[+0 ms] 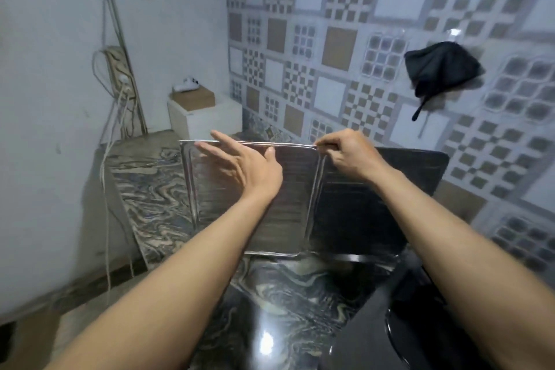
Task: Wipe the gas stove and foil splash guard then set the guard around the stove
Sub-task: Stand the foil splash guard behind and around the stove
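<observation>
The foil splash guard [288, 198] stands upright on the marbled counter [156, 198], its panels angled at a fold. The right hand [348, 156] pinches its top edge at that fold; the left hand [243, 165] hovers beside the left panel with fingers spread wide. A black cloth [438, 69] hangs on the tiled wall [339, 48] behind.

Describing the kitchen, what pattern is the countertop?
Dark marble swirled with cream and grey countertop, shown best in the head view.
</observation>
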